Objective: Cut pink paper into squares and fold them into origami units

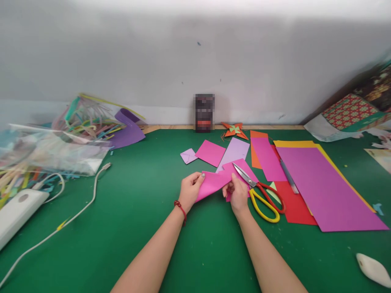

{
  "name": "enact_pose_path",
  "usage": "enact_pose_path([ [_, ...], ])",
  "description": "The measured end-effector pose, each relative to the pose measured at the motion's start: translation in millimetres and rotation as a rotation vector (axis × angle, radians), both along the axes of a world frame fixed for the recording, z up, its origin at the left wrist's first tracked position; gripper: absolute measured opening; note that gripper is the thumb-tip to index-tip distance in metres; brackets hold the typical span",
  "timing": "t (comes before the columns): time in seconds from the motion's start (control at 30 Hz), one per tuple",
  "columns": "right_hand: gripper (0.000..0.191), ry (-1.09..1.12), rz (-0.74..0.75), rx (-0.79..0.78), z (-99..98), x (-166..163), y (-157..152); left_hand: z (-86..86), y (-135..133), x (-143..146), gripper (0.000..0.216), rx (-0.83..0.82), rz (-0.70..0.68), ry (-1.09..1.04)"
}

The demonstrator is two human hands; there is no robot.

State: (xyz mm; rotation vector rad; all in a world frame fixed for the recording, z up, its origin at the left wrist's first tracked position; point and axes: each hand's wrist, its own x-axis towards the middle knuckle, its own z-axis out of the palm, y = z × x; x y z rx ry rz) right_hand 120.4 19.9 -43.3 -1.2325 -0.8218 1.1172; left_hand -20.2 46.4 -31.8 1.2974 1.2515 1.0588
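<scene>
A piece of pink paper point(212, 184) is stretched between my two hands above the green table. My left hand point(191, 189), with a red cord bracelet at the wrist, pinches its left end under the thumb. At the other end my right hand point(237, 192) grips the paper between thumb and fingers. Just right of that hand lie scissors point(251, 183) with one yellow and one red handle, resting partly on another pink sheet point(241, 165). Beyond my hands are a pink square point(210, 152), a lilac strip point(233, 152) and a small folded lilac piece point(188, 156).
Purple sheets point(326, 187) over yellow ones, a red sheet point(297, 205) and a pen point(288, 175) lie to the right. An orange pinwheel point(234, 130) and a dark box point(204, 114) are by the wall. Leftward are plastic bags point(61, 150), a white cable point(81, 219) and a power strip point(23, 213).
</scene>
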Motion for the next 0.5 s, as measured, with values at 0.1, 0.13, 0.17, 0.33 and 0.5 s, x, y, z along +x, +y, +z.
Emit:
enact_pose_path([
  [0.1, 0.054, -0.049, 0.0, 0.016, 2.7, -1.8, -0.5, -1.7, 1.0, -0.4, 0.029, 0.009, 0.01, 0.014],
  [0.13, 0.054, -0.065, 0.012, 0.021, 3.7, -2.4, -0.5, -2.1, 1.3, -0.5, 0.029, 0.013, 0.016, 0.018],
  [0.17, 0.054, -0.077, 0.026, 0.023, 4.7, -2.8, -0.6, -2.4, 1.4, -0.5, 0.029, 0.015, 0.017, 0.022],
  [0.33, 0.035, -0.165, 0.051, -0.056, 8.9, -4.4, -0.7, -1.9, -1.1, 0.3, 0.03, 0.045, -0.048, 0.101],
  [0.5, 0.03, -0.21, 0.081, -0.081, 8.5, -4.1, -1.1, -2.1, -3.3, 1.0, 0.031, 0.076, -0.071, 0.149],
])
